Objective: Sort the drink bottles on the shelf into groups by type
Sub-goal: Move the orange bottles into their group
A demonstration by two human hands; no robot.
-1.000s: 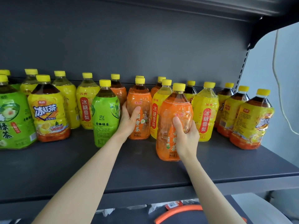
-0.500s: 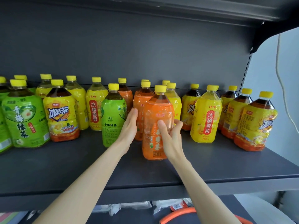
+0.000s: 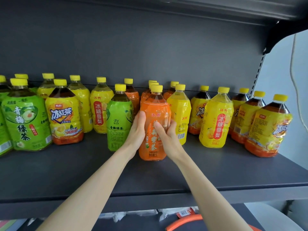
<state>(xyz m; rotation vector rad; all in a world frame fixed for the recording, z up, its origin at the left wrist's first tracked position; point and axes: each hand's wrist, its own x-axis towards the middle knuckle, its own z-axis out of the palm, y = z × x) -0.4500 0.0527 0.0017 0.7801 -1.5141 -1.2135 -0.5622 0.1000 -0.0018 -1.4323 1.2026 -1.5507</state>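
Note:
An orange-labelled bottle (image 3: pixel 155 112) with a yellow cap stands upright on the dark shelf (image 3: pixel 216 172), in front of several other orange bottles (image 3: pixel 133 97). My right hand (image 3: pixel 166 135) grips its front and right side. My left hand (image 3: pixel 137 130) presses flat against its left side, between it and a green bottle (image 3: pixel 118 117). A yellow pear-drink bottle (image 3: pixel 180 110) stands just right of the held one. More green bottles (image 3: pixel 25 120) are at the left, and yellow iced-tea bottles (image 3: pixel 268 125) at the right.
The shelf's back panel (image 3: pixel 150 52) rises behind the rows, and an upper shelf (image 3: pixel 216 7) hangs overhead. The shelf's right end meets a pale wall with a hanging cable (image 3: pixel 295 72). Bare shelf surface lies in front of the bottles. An orange curved object (image 3: pixel 183 222) sits below.
My right hand has carried the orange bottle leftwards to stand in front of the other orange bottles. My left hand has shifted from the rear orange bottle onto this one's side.

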